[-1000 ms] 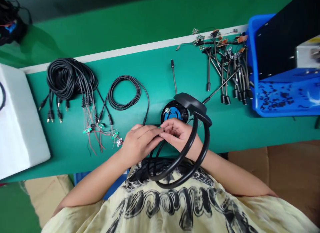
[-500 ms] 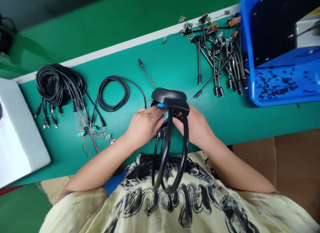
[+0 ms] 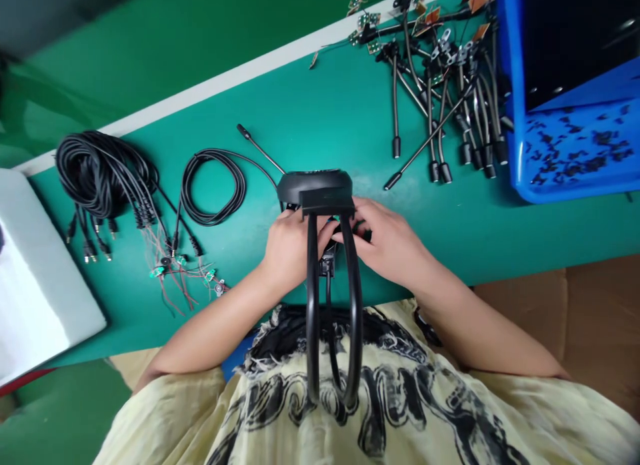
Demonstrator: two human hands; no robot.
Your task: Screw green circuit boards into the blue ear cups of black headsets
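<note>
Two grips, left hand, right hand, below black housing

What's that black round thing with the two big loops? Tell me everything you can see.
The black round housing looks like matte moulded plastic, held up on edge above the green mat. Two thick black tubes leave a squared block beneath it and hang in long parallel loops. The left hand and right hand are at its underside, hiding that side.
</note>
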